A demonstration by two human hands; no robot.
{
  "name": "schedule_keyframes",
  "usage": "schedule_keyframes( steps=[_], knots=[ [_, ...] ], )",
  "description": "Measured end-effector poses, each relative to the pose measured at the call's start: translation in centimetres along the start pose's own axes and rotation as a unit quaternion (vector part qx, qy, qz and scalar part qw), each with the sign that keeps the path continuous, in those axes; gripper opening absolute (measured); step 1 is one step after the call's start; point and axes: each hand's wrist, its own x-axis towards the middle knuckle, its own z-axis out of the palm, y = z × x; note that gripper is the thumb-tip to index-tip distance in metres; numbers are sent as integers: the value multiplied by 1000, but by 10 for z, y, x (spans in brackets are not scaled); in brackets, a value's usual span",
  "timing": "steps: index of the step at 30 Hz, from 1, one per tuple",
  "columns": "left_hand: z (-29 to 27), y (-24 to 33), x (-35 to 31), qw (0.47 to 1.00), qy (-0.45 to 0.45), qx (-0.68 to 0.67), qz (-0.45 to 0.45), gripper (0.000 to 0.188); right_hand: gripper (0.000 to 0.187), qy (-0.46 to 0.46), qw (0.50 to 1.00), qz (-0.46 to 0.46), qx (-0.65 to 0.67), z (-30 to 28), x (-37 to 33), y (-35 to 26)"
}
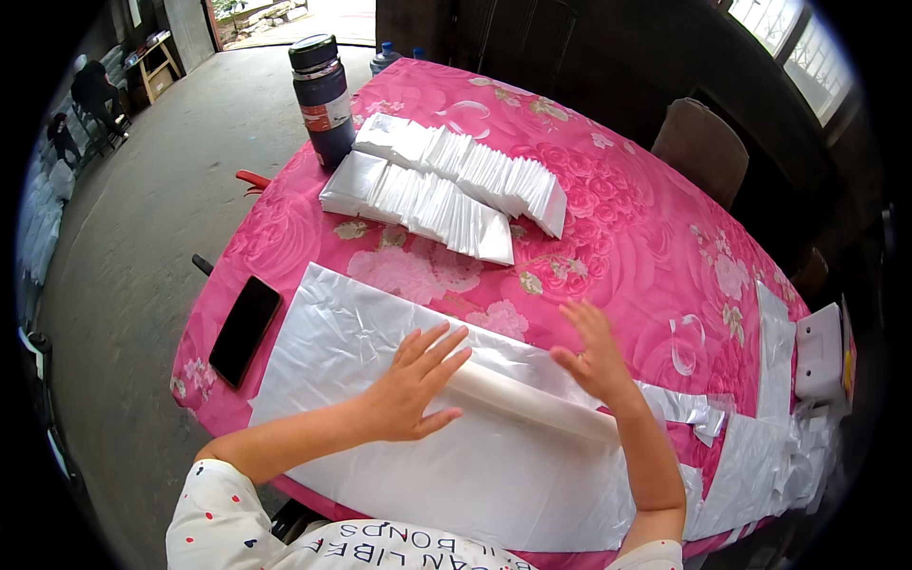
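A wide sheet of thin white plastic film [446, 494] lies spread over the near part of the table. Across its middle runs a smooth, pale rolled or folded band [537, 407]. My left hand [413, 385] is palm down over the film at the band's left end, fingers spread, holding nothing; whether it presses on the film I cannot tell. Beyond the band's right half, my right hand [594, 359] is tilted with thumb and fingers apart and nothing in it. It looks raised a little off the film.
Two rows of folded white plastic packets [427, 190] lie farther back beside a dark thermos [323, 104]. A black phone [245, 331] is by the left edge of the pink floral table [627, 256]. Plastic scraps [689, 404] and a white box [819, 351] are at right.
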Motion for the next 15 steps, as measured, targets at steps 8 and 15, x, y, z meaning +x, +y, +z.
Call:
schedule_keyframes(
  steps=[8, 15],
  knots=[
    [48, 69, -79, 992, -60, -111, -18, 71, 60, 64, 987, 64, -131, 18, -148, -32],
    [96, 110, -70, 995, -42, -93, 21, 79, 53, 68, 995, 71, 18, 70, -226, -94]
  ],
)
